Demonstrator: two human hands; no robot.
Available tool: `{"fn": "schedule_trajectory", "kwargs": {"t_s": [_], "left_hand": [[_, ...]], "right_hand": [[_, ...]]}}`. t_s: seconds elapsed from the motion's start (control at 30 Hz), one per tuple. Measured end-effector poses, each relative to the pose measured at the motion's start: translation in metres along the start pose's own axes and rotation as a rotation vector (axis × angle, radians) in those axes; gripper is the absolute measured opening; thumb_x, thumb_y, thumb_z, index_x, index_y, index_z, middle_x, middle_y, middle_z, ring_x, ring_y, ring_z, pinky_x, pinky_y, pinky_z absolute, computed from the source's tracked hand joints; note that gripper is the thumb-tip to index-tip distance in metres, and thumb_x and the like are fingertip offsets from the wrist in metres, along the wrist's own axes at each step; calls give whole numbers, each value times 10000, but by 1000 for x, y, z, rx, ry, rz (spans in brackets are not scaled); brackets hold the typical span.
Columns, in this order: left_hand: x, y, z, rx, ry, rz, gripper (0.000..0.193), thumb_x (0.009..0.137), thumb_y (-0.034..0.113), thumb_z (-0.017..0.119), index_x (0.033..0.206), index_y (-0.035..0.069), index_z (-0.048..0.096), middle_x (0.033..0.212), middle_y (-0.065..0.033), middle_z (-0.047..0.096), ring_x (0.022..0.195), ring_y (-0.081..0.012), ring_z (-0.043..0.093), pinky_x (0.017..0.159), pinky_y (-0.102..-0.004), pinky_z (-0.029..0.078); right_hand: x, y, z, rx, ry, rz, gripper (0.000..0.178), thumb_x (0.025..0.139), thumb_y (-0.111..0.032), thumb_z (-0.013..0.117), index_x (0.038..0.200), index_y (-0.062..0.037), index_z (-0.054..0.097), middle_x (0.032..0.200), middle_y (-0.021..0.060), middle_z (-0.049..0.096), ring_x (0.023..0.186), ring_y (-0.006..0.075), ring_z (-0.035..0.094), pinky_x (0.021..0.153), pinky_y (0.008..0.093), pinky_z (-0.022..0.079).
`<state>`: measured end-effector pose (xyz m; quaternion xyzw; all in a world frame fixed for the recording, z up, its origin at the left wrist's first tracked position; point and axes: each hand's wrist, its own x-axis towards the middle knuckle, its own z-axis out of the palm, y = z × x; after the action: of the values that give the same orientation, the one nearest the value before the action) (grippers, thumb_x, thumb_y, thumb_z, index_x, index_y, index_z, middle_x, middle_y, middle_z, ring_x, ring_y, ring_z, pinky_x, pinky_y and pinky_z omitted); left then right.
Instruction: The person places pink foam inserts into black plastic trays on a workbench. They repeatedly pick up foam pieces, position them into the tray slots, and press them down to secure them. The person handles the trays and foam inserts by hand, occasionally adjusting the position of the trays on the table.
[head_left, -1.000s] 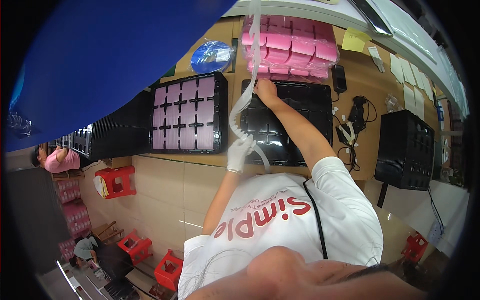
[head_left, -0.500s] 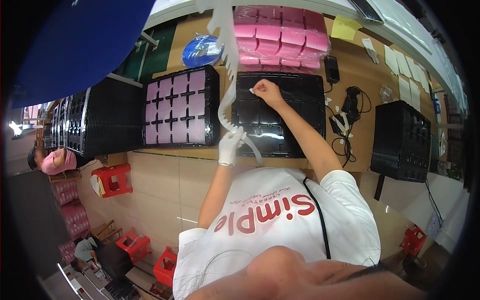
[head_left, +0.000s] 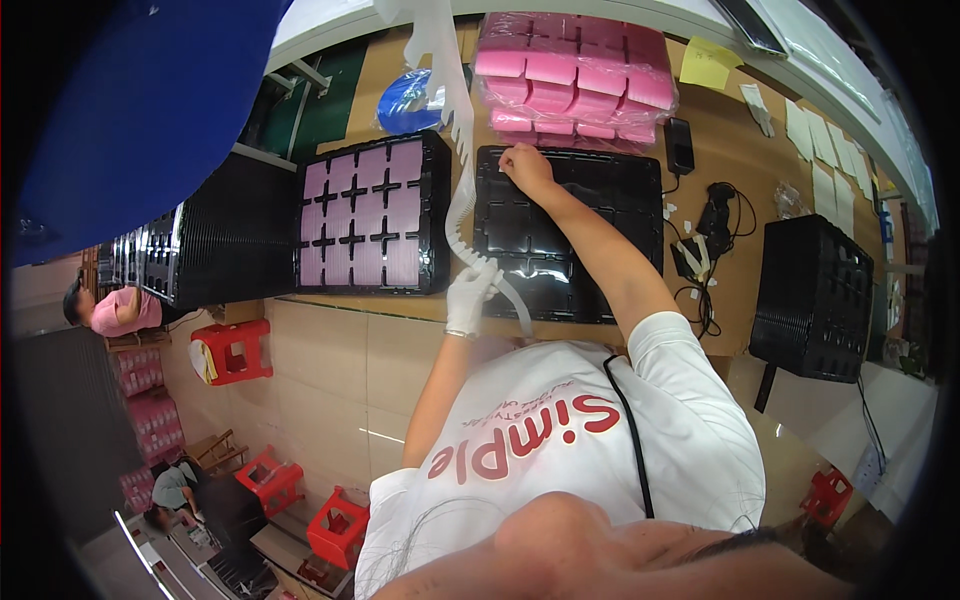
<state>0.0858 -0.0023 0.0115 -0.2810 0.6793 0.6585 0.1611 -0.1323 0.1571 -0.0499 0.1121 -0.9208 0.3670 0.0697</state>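
Crossing from the top edge of the view to the gloved left hand [head_left: 470,300], the strip [head_left: 463,190] runs down the left side of the black tray [head_left: 600,235]; its free tail extends past the hand over the tray's near left part. The left hand is clamped on the strip. The right hand [head_left: 527,172], bare and well apart from the left, is at the tray's far left corner with its fingers drawn in; whether the tips hold a small piece or touch the tray cannot be told. Caution: the strip is curved and toothed along 1 edge, so uneven tension may twist, tear or snag it. The loose tail may catch on the tray rim if pulled sideways. The tray's glossy surface may let it slide if the right hand presses at the corner only, since neither hand visibly braces it. To the left, the filled tray [head_left: 375,215] stands near the strip; a wide swing of the strip could foul its contents. Beyond the tray, the pink pack [head_left: 575,80] limits reach at the far edge. To the right, the adapter [head_left: 679,147] and looped cable [head_left: 712,312] could snag the right forearm on a low outward sweep.
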Motion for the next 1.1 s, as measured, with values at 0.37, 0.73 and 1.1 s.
{"fn": "schedule_trajectory", "kwargs": {"t_s": [0.37, 0.73, 1.1], "left_hand": [[-6, 4, 4, -39, 24, 20, 285, 864, 288, 705, 874, 9, 645, 778, -20, 667, 603, -29, 540, 554, -159, 413], [-5, 6, 2, -30, 47, 7, 287, 871, 324, 698, 872, 40, 659, 714, 14, 628, 552, -5, 484, 493, -143, 355], [-29, 21, 35, -249, 1, -37, 228, 887, 289, 685, 873, 63, 659, 731, 39, 578, 581, -7, 457, 515, -150, 346]], "right_hand": [[12, -2, 2, -178, -128, 36, 137, 732, -202, 706, 800, -114, 626, 870, 83, 635, 879, 293, 631, 749, 424, 499], [-81, -14, -24, 1134, -199, 237, 89, 807, -20, 634, 886, -9, 594, 960, 119, 646, 897, 206, 638, 815, 309, 516], [-205, -77, -59, 785, -240, 415, 124, 864, -130, 671, 932, -30, 645, 764, -48, 566, 632, 46, 461, 545, 236, 387]]}}
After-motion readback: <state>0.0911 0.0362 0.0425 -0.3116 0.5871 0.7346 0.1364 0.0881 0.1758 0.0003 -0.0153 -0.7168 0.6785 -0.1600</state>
